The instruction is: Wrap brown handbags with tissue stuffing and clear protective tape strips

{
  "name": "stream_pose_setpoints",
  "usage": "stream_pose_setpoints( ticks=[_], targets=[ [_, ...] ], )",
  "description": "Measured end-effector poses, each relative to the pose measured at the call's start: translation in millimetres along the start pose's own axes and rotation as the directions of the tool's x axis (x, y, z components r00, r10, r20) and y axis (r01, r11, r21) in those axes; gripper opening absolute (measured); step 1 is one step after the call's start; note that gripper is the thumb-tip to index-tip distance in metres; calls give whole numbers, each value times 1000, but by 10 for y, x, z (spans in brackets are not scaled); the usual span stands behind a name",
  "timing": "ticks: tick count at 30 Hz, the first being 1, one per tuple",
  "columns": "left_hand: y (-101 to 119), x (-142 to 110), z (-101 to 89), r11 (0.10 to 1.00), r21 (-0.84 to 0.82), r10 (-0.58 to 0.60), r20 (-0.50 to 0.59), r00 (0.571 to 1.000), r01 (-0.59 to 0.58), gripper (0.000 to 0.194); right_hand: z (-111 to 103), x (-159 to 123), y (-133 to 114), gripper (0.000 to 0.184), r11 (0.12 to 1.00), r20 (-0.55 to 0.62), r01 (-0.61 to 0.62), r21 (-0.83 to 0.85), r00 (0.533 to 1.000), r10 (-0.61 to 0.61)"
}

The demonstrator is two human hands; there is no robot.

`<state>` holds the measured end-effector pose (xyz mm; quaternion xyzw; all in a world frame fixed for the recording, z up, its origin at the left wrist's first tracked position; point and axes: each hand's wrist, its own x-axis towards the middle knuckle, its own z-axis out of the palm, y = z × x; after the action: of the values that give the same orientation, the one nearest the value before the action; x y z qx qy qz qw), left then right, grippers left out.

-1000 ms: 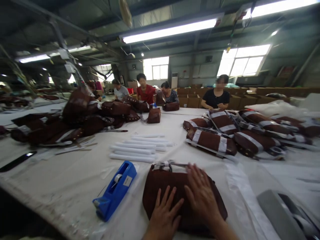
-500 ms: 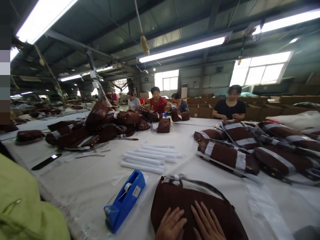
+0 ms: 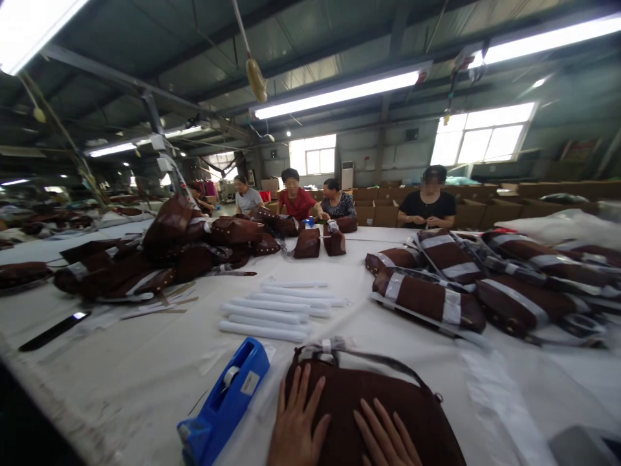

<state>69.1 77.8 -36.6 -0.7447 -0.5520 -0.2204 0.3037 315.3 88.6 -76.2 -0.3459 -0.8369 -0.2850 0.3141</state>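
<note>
A dark brown handbag [image 3: 339,388] lies flat on the white-covered table in front of me, its strap [image 3: 388,364] running along the far edge with clear wrapping near one end. My left hand [image 3: 298,424] rests flat on the bag's left part, fingers spread. On the middle of the bag lies my right hand [image 3: 385,435], its fingers stretched out. Left of the bag stands a blue tape dispenser [image 3: 224,404] with a roll in it. Beyond these, several white rolls [image 3: 272,310] lie side by side.
Brown bags with pale bands [image 3: 427,298] are heaped at the right. Another pile of brown bags [image 3: 160,252] is at the left, near paper strips and a phone [image 3: 53,331]. Co-workers, one in a red shirt [image 3: 295,204], sit across the table [image 3: 145,382].
My left hand has moved up the bag to its left edge and spread its fingers. The view has shifted right, and the green garment at the left is out of sight.
</note>
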Motion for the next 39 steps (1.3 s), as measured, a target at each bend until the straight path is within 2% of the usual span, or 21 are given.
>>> stream_pose_setpoints(
  ticks=[1,3,7,9,11,13,15,18,19,20,22,24,28,31,33,35,39],
  targets=[
    [-17,-93,66,1000,-9,-29,73,997,29,64,-65,30,-29,54,1000,48,-20,9,999,20],
    [-10,-181,83,997,-69,-30,169,985,42,62,-200,88,-88,57,995,174,-100,21,980,95],
    [114,-135,-94,987,-149,-32,224,974,66,58,-363,112,-192,60,975,319,-195,102,935,154],
    [191,-142,-166,978,-210,67,242,968,-15,60,-404,69,-237,61,965,364,-224,133,917,163],
    [252,-198,-200,956,-270,183,240,954,-115,62,-465,45,-260,61,956,388,-243,166,907,163],
    [291,-264,-200,945,-290,224,226,948,-154,63,-566,105,-228,56,942,392,-248,227,908,145],
    [310,-305,-187,947,-286,217,223,950,-149,63,-691,292,-126,47,920,368,-250,302,921,130],
    [320,-310,-179,948,-287,205,220,954,-137,62,-795,758,105,42,885,333,-292,363,927,169],
    [322,-305,-181,948,-292,196,219,956,-127,62,-775,924,181,42,867,372,-343,362,906,203],
    [324,-301,-185,947,-299,186,217,958,-116,62,-720,1077,249,43,841,465,-407,356,858,218],
    [327,-299,-191,944,-314,170,212,962,-98,61,-521,1320,352,47,795,688,-517,318,703,183],
    [330,-307,-191,943,-319,163,201,966,-93,60,-255,1479,416,52,778,830,-558,288,551,88],
    [338,-325,-179,948,-300,162,181,970,-102,61,212,1673,485,70,753,909,-563,341,401,-112],
    [341,-319,-178,951,-294,154,180,971,-97,63,419,1776,515,71,679,918,-619,395,288,-271],
    [341,-313,-178,952,-294,147,180,973,-89,63,515,1812,521,67,632,914,-664,399,231,-334],
    [343,-309,-173,951,-297,141,186,972,-81,63,599,1826,512,67,610,915,-693,385,203,-348],
    [348,-301,-151,950,-307,125,200,972,-59,61,731,1850,454,68,616,926,-698,366,210,-313]
  ],
)
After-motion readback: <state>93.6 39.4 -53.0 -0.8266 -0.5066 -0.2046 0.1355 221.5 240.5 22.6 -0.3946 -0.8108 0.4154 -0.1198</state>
